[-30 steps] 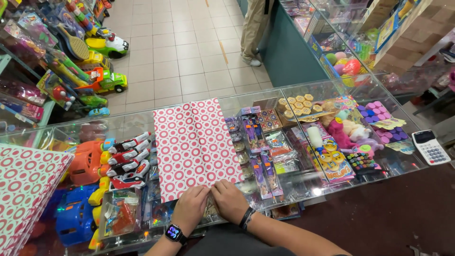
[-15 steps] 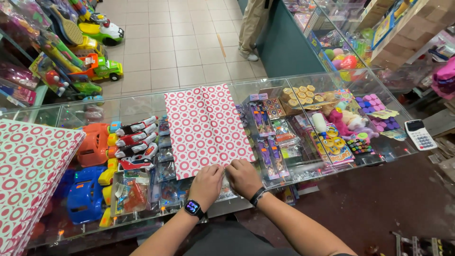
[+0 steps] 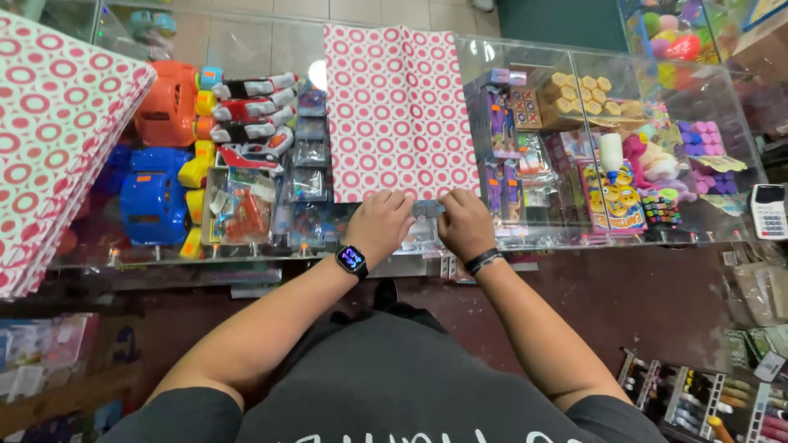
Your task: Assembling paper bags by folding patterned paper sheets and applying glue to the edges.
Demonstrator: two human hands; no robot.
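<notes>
A sheet of white wrapping paper with red ring patterns (image 3: 398, 107) lies flat on the glass counter top (image 3: 533, 61). My left hand (image 3: 379, 223) and my right hand (image 3: 465, 221) rest side by side at the paper's near edge, fingers curled down onto it. A small pale blue object (image 3: 428, 208) shows between the two hands; what it is cannot be told. My left wrist carries a dark smartwatch (image 3: 351, 259), my right wrist a dark band (image 3: 482, 261).
A stack of the same patterned paper (image 3: 49, 139) sits at the left. Under the glass lie an orange toy (image 3: 167, 102), a blue toy truck (image 3: 154, 195), packaged toys and puzzles. A calculator (image 3: 770, 211) stands at the right edge; pens (image 3: 706, 402) fill a rack below.
The view has dropped closer to the counter. My hands have moved from flat on the paper's near part back to its near edge, fingers now curled.
</notes>
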